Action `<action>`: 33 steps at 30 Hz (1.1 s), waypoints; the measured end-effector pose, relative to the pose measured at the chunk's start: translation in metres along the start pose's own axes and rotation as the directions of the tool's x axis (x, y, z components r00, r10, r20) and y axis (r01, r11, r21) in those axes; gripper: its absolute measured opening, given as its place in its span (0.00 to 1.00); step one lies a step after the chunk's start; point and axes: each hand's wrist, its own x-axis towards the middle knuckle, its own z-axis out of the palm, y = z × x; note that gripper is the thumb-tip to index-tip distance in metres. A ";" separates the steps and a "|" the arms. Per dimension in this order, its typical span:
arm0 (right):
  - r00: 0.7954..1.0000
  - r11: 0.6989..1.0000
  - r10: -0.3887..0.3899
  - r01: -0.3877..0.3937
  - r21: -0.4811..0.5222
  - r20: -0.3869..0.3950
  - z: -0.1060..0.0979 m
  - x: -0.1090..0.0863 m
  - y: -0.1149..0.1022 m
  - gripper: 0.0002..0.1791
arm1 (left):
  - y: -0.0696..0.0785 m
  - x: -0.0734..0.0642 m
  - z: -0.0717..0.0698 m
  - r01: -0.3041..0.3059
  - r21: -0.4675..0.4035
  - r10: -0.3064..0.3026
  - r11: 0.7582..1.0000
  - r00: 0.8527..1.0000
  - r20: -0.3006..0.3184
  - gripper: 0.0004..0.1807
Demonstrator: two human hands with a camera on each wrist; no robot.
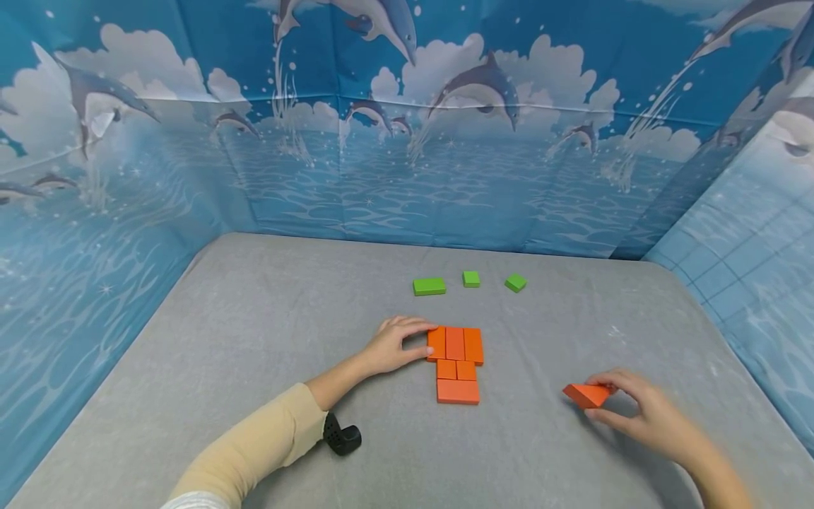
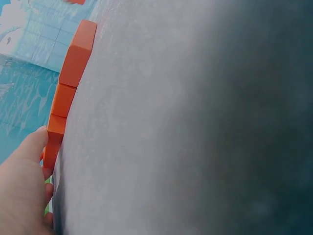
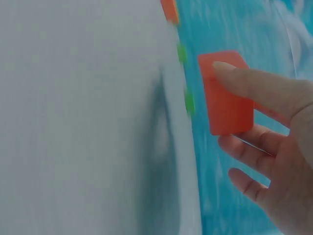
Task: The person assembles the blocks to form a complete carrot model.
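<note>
Several orange blocks lie flat and touching on the grey surface: a row of three upright rectangles (image 1: 454, 343), two small squares (image 1: 456, 370) below them and one wide block (image 1: 458, 392) at the near end. At the left side of the row, my left hand (image 1: 396, 346) pinches the leftmost rectangle (image 1: 437, 342) between thumb and index finger; the left wrist view shows the thumb against its near end. Off to the right, my right hand (image 1: 642, 413) holds another orange block (image 3: 229, 105) by thumb and fingers, raised above the surface and tilted. It looks wedge-shaped in the head view.
Behind the orange blocks lie three green pieces: a rectangle (image 1: 429, 286), a small square (image 1: 470, 279) and another turned at an angle (image 1: 516, 283). A blue dolphin-print curtain (image 1: 381, 177) borders the grey surface (image 1: 305, 283). A black device (image 1: 342, 435) sits at my left wrist.
</note>
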 end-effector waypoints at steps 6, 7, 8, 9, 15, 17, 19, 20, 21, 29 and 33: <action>0.980 0.973 -0.195 0.189 0.135 0.030 0.033 0.031 -0.042 0.22 | -0.002 0.000 0.001 -0.004 0.010 0.004 1.000 1.000 -0.007 0.24; 0.977 0.968 -0.210 0.202 0.147 0.043 0.038 0.035 -0.048 0.22 | -0.003 0.000 0.002 -0.004 0.010 0.004 1.000 1.000 -0.007 0.24; 0.972 0.964 -0.227 0.216 0.156 0.055 0.043 0.039 -0.054 0.21 | -0.003 0.000 0.002 -0.003 0.013 0.003 1.000 1.000 -0.008 0.24; 0.969 0.962 -0.237 0.223 0.160 0.071 0.047 0.042 -0.060 0.21 | -0.003 0.000 0.002 -0.004 0.012 0.004 1.000 1.000 -0.008 0.24; 0.957 0.969 -0.240 0.228 0.092 0.165 0.069 0.054 -0.087 0.18 | -0.003 0.000 0.001 -0.001 0.016 0.001 1.000 1.000 -0.006 0.24; 0.956 0.974 -0.227 0.222 0.047 0.183 0.074 0.055 -0.094 0.18 | -0.002 0.000 0.001 0.001 0.016 -0.001 1.000 1.000 -0.008 0.24; 0.958 0.977 -0.211 0.214 0.004 0.196 0.078 0.056 -0.099 0.19 | -0.002 0.000 0.000 0.002 0.015 -0.002 1.000 1.000 -0.009 0.24; 0.958 0.978 -0.202 0.209 -0.012 0.201 0.080 0.056 -0.101 0.19 | -0.002 0.000 0.000 0.001 0.012 -0.001 1.000 1.000 -0.010 0.24; 0.959 0.978 -0.195 0.205 -0.026 0.206 0.082 0.056 -0.102 0.19 | -0.001 0.000 0.000 0.002 0.010 -0.002 1.000 1.000 -0.011 0.24; 0.962 0.983 -0.162 0.175 -0.044 0.219 0.092 0.059 -0.107 0.20 | -0.001 0.000 0.000 -0.001 0.021 0.001 1.000 1.000 -0.013 0.24; 0.965 0.984 -0.160 0.174 -0.051 0.206 0.096 0.059 -0.106 0.20 | -0.001 0.000 0.001 -0.003 0.018 0.004 1.000 1.000 -0.020 0.24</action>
